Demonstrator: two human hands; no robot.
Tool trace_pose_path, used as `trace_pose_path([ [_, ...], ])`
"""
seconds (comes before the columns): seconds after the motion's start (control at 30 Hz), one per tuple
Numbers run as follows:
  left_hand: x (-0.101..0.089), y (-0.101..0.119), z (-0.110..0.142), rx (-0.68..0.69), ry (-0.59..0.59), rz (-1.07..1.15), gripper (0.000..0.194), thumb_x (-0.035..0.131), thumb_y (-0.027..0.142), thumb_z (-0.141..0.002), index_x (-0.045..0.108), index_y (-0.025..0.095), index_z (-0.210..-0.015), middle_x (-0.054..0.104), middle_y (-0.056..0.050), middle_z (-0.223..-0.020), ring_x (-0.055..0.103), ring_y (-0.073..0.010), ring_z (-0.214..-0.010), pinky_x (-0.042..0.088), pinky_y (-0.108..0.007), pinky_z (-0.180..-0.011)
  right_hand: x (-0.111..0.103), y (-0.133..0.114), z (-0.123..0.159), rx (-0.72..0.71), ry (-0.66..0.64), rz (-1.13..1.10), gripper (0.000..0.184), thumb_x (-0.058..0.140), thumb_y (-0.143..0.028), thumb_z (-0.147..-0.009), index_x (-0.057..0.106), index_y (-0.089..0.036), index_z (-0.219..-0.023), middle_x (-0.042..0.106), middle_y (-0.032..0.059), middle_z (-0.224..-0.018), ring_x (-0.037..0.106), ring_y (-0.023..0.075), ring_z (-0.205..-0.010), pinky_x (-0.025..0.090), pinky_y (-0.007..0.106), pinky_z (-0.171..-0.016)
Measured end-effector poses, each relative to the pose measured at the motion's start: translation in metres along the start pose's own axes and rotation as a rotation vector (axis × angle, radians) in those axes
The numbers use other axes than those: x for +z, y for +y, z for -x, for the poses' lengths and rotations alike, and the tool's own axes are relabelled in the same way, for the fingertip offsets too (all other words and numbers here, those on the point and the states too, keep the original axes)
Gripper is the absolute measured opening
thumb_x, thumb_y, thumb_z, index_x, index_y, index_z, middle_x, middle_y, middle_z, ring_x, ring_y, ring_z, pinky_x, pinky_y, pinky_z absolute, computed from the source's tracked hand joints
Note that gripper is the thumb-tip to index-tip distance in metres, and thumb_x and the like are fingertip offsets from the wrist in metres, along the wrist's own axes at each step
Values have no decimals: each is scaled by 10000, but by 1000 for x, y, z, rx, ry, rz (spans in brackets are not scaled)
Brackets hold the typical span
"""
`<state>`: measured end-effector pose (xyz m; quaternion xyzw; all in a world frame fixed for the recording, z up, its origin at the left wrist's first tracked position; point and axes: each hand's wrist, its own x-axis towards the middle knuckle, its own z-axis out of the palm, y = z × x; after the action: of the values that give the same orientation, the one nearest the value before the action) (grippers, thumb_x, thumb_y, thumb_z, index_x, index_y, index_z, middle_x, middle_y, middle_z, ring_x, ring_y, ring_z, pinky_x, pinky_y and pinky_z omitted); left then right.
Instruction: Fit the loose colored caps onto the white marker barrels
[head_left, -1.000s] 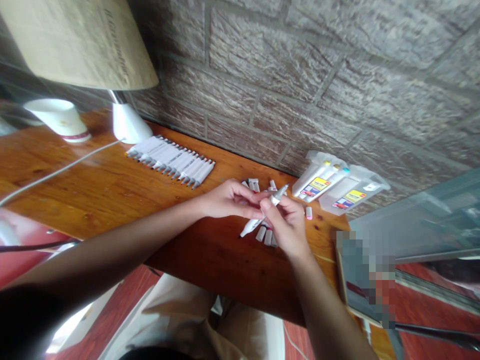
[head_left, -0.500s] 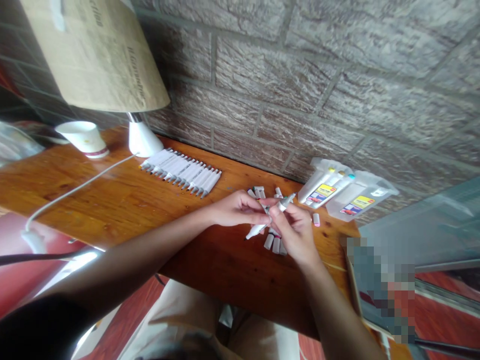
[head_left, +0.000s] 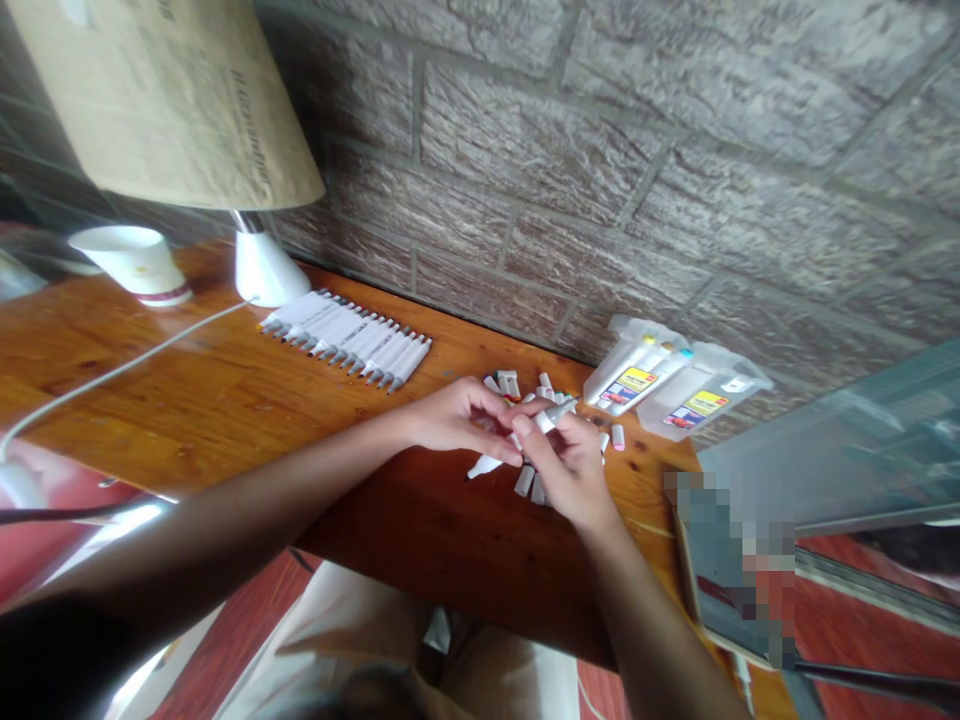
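Note:
A white marker point(head_left: 484, 466) with bare tips slants between my two hands above the table. My right hand point(head_left: 574, 470) is closed round its upper part, thumb on top. My left hand point(head_left: 461, 420) has its thumb and fingers closed in on the marker's middle; a small piece between those fingers may be hidden. Loose marker caps point(head_left: 525, 482) lie under and behind my hands, partly covered by them. Off to the left, a row of uncapped white markers point(head_left: 349, 338) lies side by side on the table.
Two clear plastic cases point(head_left: 626, 375) stand by the brick wall point(head_left: 525, 150), the left one holding a few markers. A single pink-edged cap point(head_left: 619, 438) lies before them. A lamp point(head_left: 266, 270), its cord and a paper cup point(head_left: 139, 265) occupy the wooden table's point(head_left: 202, 400) left side.
The view has shifted slightly, so things sit a little further left. My left fingers have drawn in closer over the marker's middle. My right hand keeps its hold.

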<state>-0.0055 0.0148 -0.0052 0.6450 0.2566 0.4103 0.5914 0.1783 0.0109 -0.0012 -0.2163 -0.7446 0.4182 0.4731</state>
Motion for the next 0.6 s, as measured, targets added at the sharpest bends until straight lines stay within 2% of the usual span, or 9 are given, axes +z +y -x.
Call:
trace_pose_path([
  [0.17, -2, 0, 2, 10, -31, -76, 325, 945, 318, -573, 767, 94, -727, 696, -10, -648, 593, -105, -605, 473, -206, -601, 0, 0, 1, -46, -10, 4, 85, 650, -229, -963, 735, -223, -961, 774, 22, -947, 717, 150, -846, 567, 280, -777],
  [0.37, -3, -3, 4, 69, -7, -290, 347, 895, 389, -664, 743, 81, -718, 684, -22, -620, 599, -113, -580, 447, -192, -548, 1, -1, 1, -48, -38, 51, 100, 664, -238, -951, 727, -200, -884, 737, 37, -827, 697, 169, -774, 546, 310, -718],
  [0.6, 4, -1, 4, 131, -84, -308, 331, 899, 397, -669, 762, 101, -725, 694, -28, -589, 602, -105, -539, 444, -185, -529, 2, -3, -1, -36, -45, 134, 282, 646, -272, -956, 650, -179, -690, 613, 6, -644, 584, 135, -599, 445, 289, -585],
])
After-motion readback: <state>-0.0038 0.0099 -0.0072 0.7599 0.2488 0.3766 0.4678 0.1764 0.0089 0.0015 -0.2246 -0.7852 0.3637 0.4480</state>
